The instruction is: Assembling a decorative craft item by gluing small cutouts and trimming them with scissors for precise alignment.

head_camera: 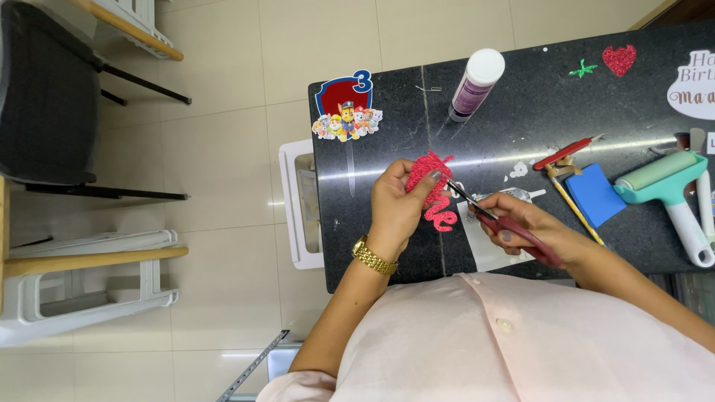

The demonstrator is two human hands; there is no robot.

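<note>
My left hand (398,205), with a gold watch on the wrist, pinches a red glitter cut-out of script letters (433,190) above the black table (387,126). My right hand (525,227) grips a pair of red-handled scissors (495,219). Their dark blades point left and meet the edge of the glitter piece. Part of the cut-out is hidden behind my left fingers.
On the table lie a cartoon shield topper (346,108), a glue bottle (474,83), a red heart (619,59), a red-handled tool (564,153), a blue block (596,193), a teal roller (674,193) and a white sign (693,82). A black chair (45,97) stands at the left.
</note>
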